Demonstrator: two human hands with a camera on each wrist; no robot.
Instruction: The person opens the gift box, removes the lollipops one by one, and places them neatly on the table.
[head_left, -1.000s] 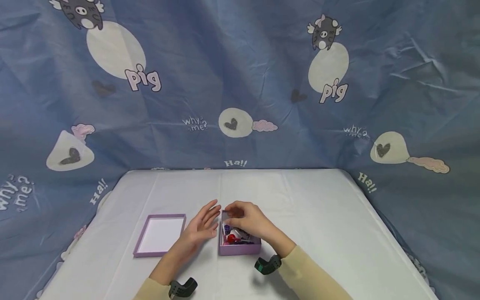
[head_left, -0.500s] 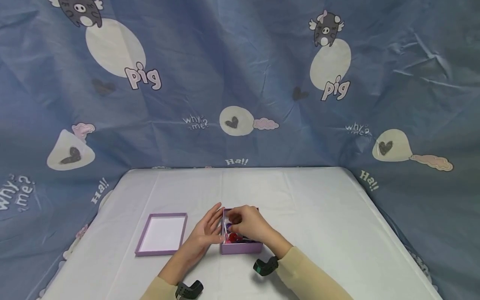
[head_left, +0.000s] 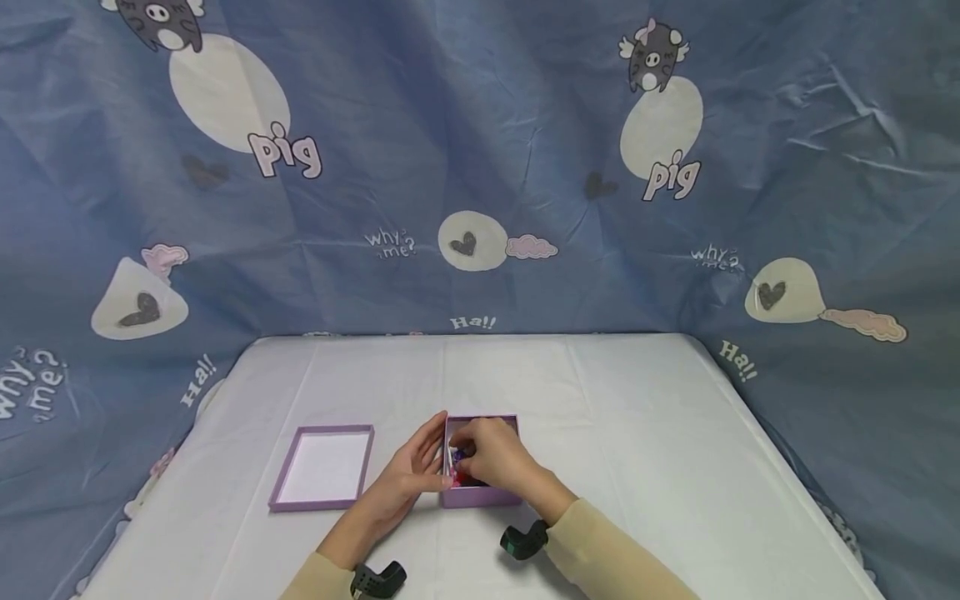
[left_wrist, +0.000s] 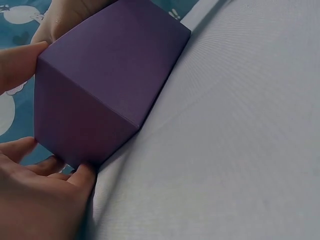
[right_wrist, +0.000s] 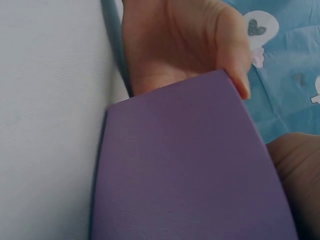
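Note:
An open purple box stands on the table, with small red items and purple items inside; their kind is too small to tell. My left hand holds the box's left side. In the left wrist view its thumb touches one corner of the box and its fingers lie along the other edge. My right hand reaches down into the box with bent fingers. What lies between those fingertips is hidden behind the hand and the box wall.
A shallow purple lid with a white inside lies face up to the left of the left hand. White cloth covers the table. Behind it hangs a blue printed curtain.
My left hand has moved right and come against the box's left side. My right hand has moved slightly lower, its fingers deeper in the box. The lid has stayed in place.

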